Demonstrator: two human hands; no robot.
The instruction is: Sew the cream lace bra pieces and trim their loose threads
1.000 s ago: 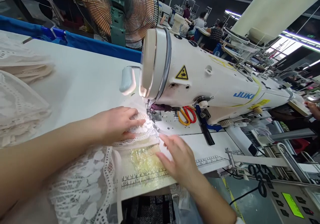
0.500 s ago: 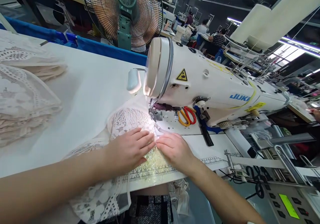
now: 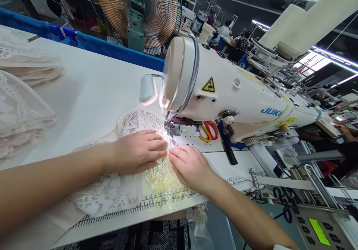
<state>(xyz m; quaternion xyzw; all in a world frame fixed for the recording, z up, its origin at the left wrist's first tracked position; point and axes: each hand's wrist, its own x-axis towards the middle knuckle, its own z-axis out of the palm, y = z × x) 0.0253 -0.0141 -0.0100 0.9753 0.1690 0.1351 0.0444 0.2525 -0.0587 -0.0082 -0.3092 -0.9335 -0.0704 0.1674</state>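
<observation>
A piece of white lace fabric (image 3: 112, 190) lies on the white table, its far end under the presser foot (image 3: 171, 130) of a white sewing machine (image 3: 237, 97). My left hand (image 3: 137, 151) rests flat on the lace, fingers stretched toward the needle. My right hand (image 3: 188, 164) lies beside it, fingers together, pressing the lace edge just in front of the foot. The fingertips of both hands nearly touch.
A stack of lace pieces (image 3: 19, 108) sits at the far left. Red-and-yellow scissors (image 3: 208, 130) lie on the machine bed. A standing fan (image 3: 140, 15) is behind the table. A control panel (image 3: 316, 229) is at lower right. Other people work at the back.
Both hands came together on the lace in front of the presser foot and then slid slightly toward it. More lace now lies behind the foot than a second ago.
</observation>
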